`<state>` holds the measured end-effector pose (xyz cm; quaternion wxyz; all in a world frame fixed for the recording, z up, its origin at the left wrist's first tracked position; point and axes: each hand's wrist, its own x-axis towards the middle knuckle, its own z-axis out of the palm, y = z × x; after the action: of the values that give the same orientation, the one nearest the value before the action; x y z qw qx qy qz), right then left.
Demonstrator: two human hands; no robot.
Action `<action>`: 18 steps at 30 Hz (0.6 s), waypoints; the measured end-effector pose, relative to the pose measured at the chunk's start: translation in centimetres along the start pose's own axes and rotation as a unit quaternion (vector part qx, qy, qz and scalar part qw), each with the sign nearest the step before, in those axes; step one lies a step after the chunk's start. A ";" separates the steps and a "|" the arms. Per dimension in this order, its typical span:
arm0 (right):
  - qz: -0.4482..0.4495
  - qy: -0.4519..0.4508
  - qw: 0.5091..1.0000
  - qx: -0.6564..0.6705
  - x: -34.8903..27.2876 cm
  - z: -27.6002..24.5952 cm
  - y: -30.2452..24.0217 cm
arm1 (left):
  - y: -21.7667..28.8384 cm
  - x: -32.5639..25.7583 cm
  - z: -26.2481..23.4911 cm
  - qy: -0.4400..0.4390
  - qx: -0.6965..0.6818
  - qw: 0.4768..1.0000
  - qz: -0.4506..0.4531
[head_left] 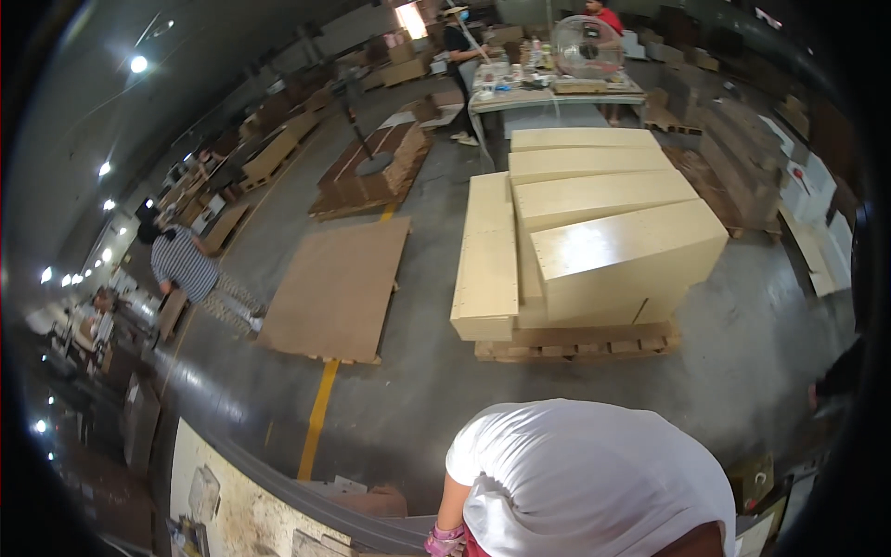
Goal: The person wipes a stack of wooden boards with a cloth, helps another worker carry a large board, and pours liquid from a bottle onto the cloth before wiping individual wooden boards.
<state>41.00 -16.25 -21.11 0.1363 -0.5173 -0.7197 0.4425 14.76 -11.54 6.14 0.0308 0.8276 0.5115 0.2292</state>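
Presently, the wearer's hands are out of view, so their grip and the pose of the forearms cannot be told. At the lower edge, a bent-over co-worker in a white short-sleeved shirt [594, 473] has one arm hanging down; its pink-gloved hand [444, 541] is cut by the frame, grip unreadable. To its left lies a stained cream-coloured counter [251, 506]. Beyond, long pale-yellow box-shaped pieces [640, 246] sit stacked on a wooden pallet [575, 351].

We can pass between brown board [334, 290] and cream boxes [631, 243] — near us, pale worktop [243, 503] and white-shirted person [594, 473] block.
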 end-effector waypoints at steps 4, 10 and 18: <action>0.055 0.005 0.981 0.186 -0.5 -0.2 1.0 | -0.2 1.2 1.1 0.002 -0.020 0.999 0.028; 0.101 0.001 0.929 0.355 -0.7 0.0 2.4 | -1.6 1.9 2.4 0.012 -0.039 0.998 0.047; 0.119 -0.022 0.883 0.453 -0.2 1.6 3.0 | -7.3 -0.8 3.3 0.052 -0.047 0.997 0.022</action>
<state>41.94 -16.96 -24.34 0.2866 -0.4710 -0.3767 0.7444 9.78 -8.17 0.82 0.0379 0.8233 0.4824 0.2968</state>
